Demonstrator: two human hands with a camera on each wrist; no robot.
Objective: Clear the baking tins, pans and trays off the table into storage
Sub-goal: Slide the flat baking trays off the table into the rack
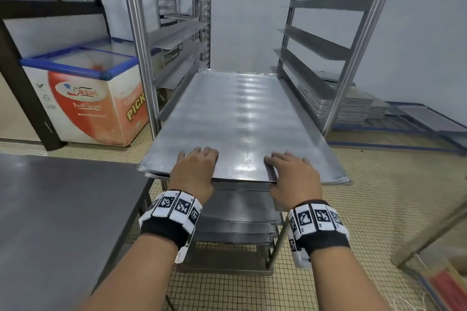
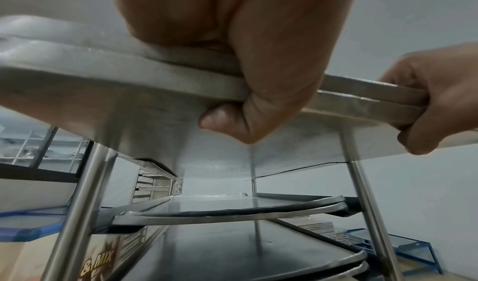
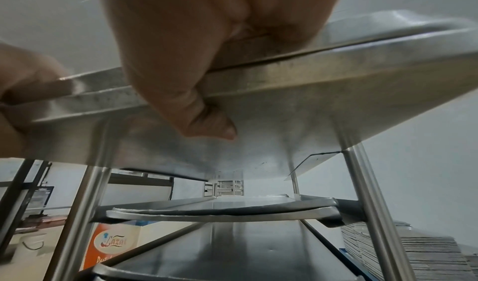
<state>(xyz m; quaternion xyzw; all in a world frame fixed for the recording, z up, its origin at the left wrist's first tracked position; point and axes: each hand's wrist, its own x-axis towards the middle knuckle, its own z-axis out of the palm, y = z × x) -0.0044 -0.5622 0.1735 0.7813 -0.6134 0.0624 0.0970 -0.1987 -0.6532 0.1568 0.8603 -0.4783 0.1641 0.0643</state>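
Observation:
Two flat metal baking trays (image 1: 242,118), stacked, lie partly inside the steel rack trolley (image 1: 141,58), their near edge sticking out towards me. My left hand (image 1: 195,169) grips that near edge left of centre, fingers on top and thumb (image 2: 227,121) underneath. My right hand (image 1: 293,174) grips the same edge to the right, with its thumb (image 3: 207,121) under the trays (image 3: 310,85). From the left wrist view the double rim of the trays (image 2: 129,76) shows. More trays (image 2: 232,209) sit on lower runners of the rack.
A steel table (image 1: 58,222) stands at my lower left. An ice-cream chest freezer (image 1: 88,98) is left of the rack. A pile of trays (image 1: 348,103) and blue frames (image 1: 417,121) lie on the tiled floor at right.

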